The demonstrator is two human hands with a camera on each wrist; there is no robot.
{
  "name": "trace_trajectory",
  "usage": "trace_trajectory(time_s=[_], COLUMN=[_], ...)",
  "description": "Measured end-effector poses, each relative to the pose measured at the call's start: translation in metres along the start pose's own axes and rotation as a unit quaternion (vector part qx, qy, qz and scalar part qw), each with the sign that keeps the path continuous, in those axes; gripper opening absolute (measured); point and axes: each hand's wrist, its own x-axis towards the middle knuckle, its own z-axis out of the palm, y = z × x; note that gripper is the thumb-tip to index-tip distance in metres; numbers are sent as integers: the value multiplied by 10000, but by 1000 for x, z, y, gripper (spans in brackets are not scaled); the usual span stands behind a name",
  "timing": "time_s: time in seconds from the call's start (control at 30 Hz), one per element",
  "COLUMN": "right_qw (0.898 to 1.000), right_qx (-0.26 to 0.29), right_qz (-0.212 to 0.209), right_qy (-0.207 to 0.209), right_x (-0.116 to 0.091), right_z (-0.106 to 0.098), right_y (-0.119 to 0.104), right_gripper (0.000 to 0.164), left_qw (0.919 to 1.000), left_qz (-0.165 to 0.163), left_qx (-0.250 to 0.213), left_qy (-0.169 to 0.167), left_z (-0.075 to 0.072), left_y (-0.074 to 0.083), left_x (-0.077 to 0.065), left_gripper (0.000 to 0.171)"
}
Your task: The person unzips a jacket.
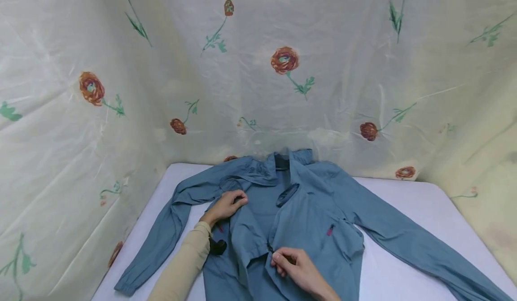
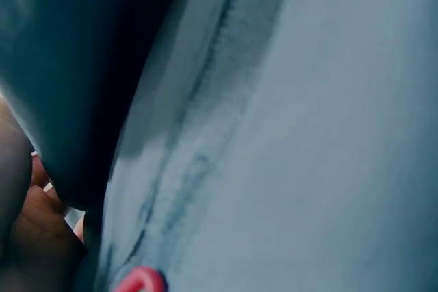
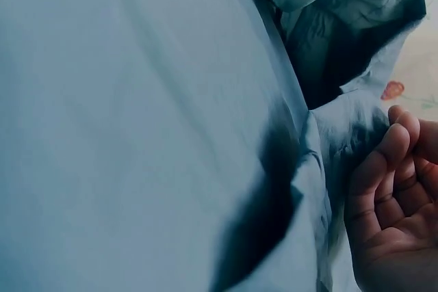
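A blue-grey zip jacket [image 1: 319, 202] lies spread front up, its collar [image 1: 300, 156] at the far end and its front parted at the chest. My left hand [image 1: 227, 206] grips the front panel on the left, fingers curled at the cloth; in the left wrist view, fabric hides most of that hand [image 2: 44, 227]. Low on the front, my right hand [image 1: 298, 266] pinches the zipper pull [image 1: 270, 248] between thumb and curled fingers. The right wrist view shows these fingers [image 3: 393, 145] bent beside the jacket's edge, the pull itself hidden.
The jacket covers much of a white table [image 1: 404, 198]. One sleeve [image 1: 161, 238] bends down the left side, the other [image 1: 412, 238] stretches out to the right. Pocket zips carry red pulls [image 1: 330, 230]. A flowered curtain [image 1: 250, 81] encloses the back and sides.
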Motion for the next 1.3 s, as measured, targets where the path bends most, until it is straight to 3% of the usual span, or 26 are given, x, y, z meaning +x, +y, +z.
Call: trace_trajectory(time_s=[0.17, 0.27, 0.37, 0.47, 0.53, 0.67, 0.87, 1.17, 1.3], right_qw=[10000, 10000, 9998, 9996, 9996, 9994, 9997, 9997, 9994], right_qx=[29, 47, 40, 20, -29, -97, -157, -182, -242], right_qz=[-20, 48, 98, 57, 3, -103, -144, -142, -235], right_qy=[-45, 11, 166, 264, 289, 321, 87, 60, 86], right_x=[0, -1, -2, -1, -1, -1, -1, 1, 2], right_z=[2, 1, -2, -4, -5, -6, -3, -4, -5], right_y=[4, 7, 9, 9, 8, 5, 0, 1, 1], right_gripper=[40, 40, 41, 41, 41, 40, 40, 39, 38], left_qw=[9958, 9872, 9666, 9486, 9448, 9481, 9549, 9631, 9604], left_qz=[285, 766, 1144, 1181, 1130, 1335, 1527, 1679, 1967], left_qx=[864, 1110, 1209, 1136, 957, 548, -232, -309, -374], left_qy=[-101, -851, -1947, -2709, -2923, -2833, -2536, -2082, -1937], left_z=[5, 13, 21, 26, 25, 19, 16, 23, 25], left_y=[25, 53, 80, 96, 101, 98, 84, 74, 71], left_x=[-12, -21, -30, -35, -36, -34, -28, -24, -19], left_gripper=[16, 23, 30, 32, 29, 23, 28, 26, 24])
